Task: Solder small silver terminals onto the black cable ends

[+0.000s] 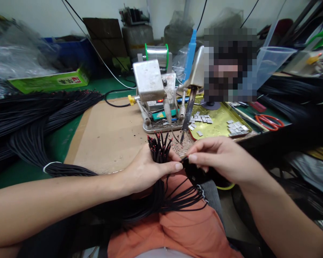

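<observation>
Two bare hands are working over an orange cloth (188, 229) on the lap, and one upright bundle of thin black cables with reddish tips (160, 152) is standing in the left hand (143, 170), just before the brown cardboard sheet (104, 136). The left fingers are curling closed around that bundle, the thumb lying across its front and hiding its middle. The right hand (226, 157) is pinching one thin black strand (184, 159) between thumb and fingertips, close to the left thumb tip (its end is getting lost behind the fingers). More loose black cables (183, 200) are trailing across the cloth. Beyond the hands, two metal housings (150, 80) (197, 68) are standing near one green-rimmed spool of silver wire (157, 55), with a dark metal rod (188, 113) reaching down from the right-hand one. One shiny yellow tray (217, 125) is carrying two loose groups of small silver plates (238, 128), and one pair of red-handled scissors (270, 122) is lying to its right. A pixelated patch is covering one other person (228, 71) behind the tray.
</observation>
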Demonstrator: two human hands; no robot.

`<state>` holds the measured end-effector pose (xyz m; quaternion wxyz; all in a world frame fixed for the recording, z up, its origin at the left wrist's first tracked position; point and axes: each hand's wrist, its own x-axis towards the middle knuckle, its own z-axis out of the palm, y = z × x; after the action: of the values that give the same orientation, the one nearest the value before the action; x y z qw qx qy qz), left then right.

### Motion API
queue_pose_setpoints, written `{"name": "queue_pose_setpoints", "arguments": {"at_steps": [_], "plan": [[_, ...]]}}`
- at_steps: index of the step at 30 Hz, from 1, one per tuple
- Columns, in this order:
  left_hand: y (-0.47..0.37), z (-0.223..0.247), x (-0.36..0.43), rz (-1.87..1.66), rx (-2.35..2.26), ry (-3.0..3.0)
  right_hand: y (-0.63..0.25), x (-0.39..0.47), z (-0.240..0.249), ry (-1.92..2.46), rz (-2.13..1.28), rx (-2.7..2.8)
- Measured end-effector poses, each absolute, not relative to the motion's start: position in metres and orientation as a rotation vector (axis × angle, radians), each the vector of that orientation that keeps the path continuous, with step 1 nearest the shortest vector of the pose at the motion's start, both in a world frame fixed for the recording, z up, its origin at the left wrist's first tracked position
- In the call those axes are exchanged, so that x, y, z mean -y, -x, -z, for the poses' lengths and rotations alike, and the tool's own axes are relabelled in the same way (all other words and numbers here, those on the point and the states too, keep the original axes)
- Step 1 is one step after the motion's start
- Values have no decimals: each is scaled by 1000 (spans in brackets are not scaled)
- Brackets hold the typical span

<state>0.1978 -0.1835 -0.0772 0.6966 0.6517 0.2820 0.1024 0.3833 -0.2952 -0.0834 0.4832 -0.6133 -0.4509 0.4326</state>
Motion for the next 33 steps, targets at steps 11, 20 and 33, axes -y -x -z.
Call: {"name": "queue_pose_setpoints", "arguments": {"at_steps": [11, 20, 33], "plan": [[-197, 78, 182, -213, -635, -1474, -455, 270, 95, 2122, -208, 1445], [-198, 80, 180, -259, -636, -1518, -446, 263, 95, 2104, -378, 1326], [-202, 86, 175, -363, -705, -1361, -406, 292, 82, 1470, -648, 1019]]}}
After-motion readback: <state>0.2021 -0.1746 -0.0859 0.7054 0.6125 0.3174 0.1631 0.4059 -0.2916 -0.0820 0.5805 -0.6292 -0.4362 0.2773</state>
